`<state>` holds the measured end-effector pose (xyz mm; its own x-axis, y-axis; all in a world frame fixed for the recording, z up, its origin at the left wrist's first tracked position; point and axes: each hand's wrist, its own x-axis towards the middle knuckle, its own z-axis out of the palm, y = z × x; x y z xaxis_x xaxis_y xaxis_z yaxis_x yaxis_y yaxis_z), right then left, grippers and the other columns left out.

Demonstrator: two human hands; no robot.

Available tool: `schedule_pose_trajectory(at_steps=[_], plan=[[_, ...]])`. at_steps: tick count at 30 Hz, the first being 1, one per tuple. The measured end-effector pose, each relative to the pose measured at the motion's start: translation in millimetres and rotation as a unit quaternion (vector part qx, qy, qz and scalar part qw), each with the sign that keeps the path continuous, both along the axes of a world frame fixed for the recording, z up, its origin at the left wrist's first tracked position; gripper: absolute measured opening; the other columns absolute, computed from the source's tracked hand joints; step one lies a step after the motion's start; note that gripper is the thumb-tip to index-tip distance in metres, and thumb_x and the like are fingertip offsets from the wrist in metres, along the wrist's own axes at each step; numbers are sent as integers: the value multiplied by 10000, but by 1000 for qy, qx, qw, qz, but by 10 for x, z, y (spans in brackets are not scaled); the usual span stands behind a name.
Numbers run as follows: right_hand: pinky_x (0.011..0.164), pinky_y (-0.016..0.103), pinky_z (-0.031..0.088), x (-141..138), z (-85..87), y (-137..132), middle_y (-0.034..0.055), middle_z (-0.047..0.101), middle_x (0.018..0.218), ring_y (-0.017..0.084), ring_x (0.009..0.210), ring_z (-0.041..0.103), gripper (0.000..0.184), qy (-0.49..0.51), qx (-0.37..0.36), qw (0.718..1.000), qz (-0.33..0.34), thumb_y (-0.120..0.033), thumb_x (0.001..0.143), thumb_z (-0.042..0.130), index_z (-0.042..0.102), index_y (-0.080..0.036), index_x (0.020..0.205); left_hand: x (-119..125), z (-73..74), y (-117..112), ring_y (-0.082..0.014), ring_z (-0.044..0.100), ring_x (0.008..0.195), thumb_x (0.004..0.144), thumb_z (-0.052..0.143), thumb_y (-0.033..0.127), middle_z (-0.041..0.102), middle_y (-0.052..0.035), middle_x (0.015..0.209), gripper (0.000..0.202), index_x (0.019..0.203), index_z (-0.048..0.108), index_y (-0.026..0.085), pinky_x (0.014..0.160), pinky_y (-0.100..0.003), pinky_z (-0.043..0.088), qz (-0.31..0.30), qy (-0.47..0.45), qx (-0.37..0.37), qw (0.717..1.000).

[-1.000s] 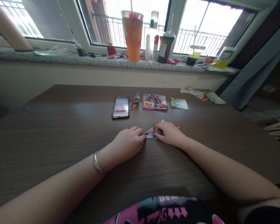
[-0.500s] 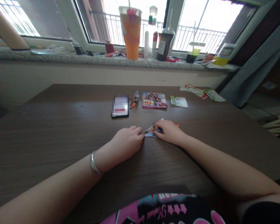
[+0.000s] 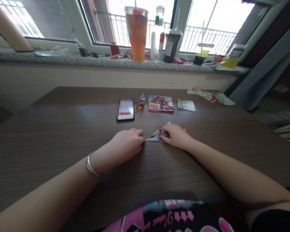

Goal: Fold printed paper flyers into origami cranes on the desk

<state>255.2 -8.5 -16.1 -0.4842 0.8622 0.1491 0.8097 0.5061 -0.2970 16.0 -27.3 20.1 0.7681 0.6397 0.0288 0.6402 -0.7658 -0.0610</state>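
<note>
A folded piece of colourful printed paper [image 3: 154,136] lies on the brown table, its narrow point toward the left. My right hand [image 3: 176,134] is closed over its middle and holds it down, hiding part of it. At the paper's left point are the curled fingertips of my left hand [image 3: 128,143], closed on the very tip. Just beyond the hands lie a phone [image 3: 125,118] with a blurred screen, a small folded paper piece [image 3: 140,103], a stack of printed leaflets [image 3: 160,103] and a smaller stack of green and white paper [image 3: 186,105].
More paper slips [image 3: 223,98] lie at the table's far right corner. Behind the table, a stone windowsill [image 3: 101,61] carries a tall orange drink cup [image 3: 138,35], a dark drink cup [image 3: 171,46], bottles and small items. A grey curtain [image 3: 263,71] hangs at the right.
My left hand has slid left along the paper to its point, showing more of the printed surface. My right hand stays in place on the paper.
</note>
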Motion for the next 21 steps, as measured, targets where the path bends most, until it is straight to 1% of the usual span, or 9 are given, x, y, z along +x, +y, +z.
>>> schedule_pose_trajectory(at_steps=[3, 6, 8, 10, 12, 14, 16, 19, 21], plan=[[726, 285, 381, 1, -2, -8, 47, 671, 851, 197, 835, 601, 157, -6, 1, 1000, 0, -324, 846, 582, 579, -195, 755, -43, -3, 52, -173, 614, 818, 865, 508, 172, 634, -53, 893, 217, 867, 722, 207, 749, -285, 498, -21, -10, -12, 1000], [730, 286, 382, 1, 4, -19, 48, 676, 866, 198, 846, 603, 154, -7, 3, 1000, 0, -325, 846, 584, 583, -195, 763, -65, -26, 102, -177, 620, 876, 865, 504, 184, 651, -49, 928, 217, 888, 719, 200, 807, -292, 497, -40, -34, -24, 998], [735, 285, 383, -3, 11, -24, 49, 679, 876, 196, 851, 604, 150, -5, 3, 1000, 1, -320, 849, 582, 586, -195, 766, -67, -47, 125, -176, 625, 860, 855, 505, 183, 659, -47, 925, 206, 872, 710, 189, 795, -293, 504, -28, -47, -28, 998], [739, 288, 382, -9, 16, -26, 51, 683, 879, 197, 856, 606, 154, -7, 4, 1000, 1, -323, 854, 579, 591, -196, 768, -63, -73, 139, -172, 629, 818, 849, 501, 176, 664, -48, 890, 200, 839, 701, 178, 764, -289, 515, 0, -62, -28, 998], [741, 293, 379, -16, 12, -24, 52, 686, 876, 201, 862, 607, 162, -14, 7, 1000, 0, -333, 856, 578, 597, -197, 770, -52, -105, 145, -170, 637, 854, 862, 482, 167, 677, -55, 930, 217, 897, 696, 175, 796, -288, 520, 7, -92, -21, 996], [744, 297, 380, -20, 3, -19, 52, 687, 873, 203, 860, 606, 164, -17, 8, 1000, 0, -337, 856, 580, 599, -197, 773, -38, -142, 145, -170, 628, 986, 885, 464, 165, 674, -61, 1086, 277, 1071, 667, 190, 900, -303, 503, -31, -120, -17, 992], [757, 299, 386, -17, -6, -11, 54, 687, 875, 200, 857, 605, 158, -10, 9, 1000, 4, -330, 858, 579, 600, -193, 782, -25, -178, 143, -174, 589, 1110, 895, 471, 171, 637, -56, 1220, 356, 1222, 600, 221, 985, -328, 468, -81, -129, -16, 988], [799, 316, 395, 5, -1, 2, 56, 686, 903, 201, 879, 598, 145, 4, 23, 999, 22, -329, 867, 581, 615, -190, 845, -17, -210, 141, -186, 554, 1173, 894, 501, 186, 628, -49, 1246, 387, 1271, 572, 235, 1023, -346, 445, -111, -113, -12, 987], [857, 354, 390, 28, 18, 8, 61, 682, 933, 217, 928, 580, 172, -8, 58, 997, 47, -361, 873, 587, 632, -198, 904, -15, -212, 135, -190, 548, 1176, 894, 519, 200, 632, -46, 1237, 376, 1264, 577, 234, 1028, -345, 441, -116, -104, -11, 988]])
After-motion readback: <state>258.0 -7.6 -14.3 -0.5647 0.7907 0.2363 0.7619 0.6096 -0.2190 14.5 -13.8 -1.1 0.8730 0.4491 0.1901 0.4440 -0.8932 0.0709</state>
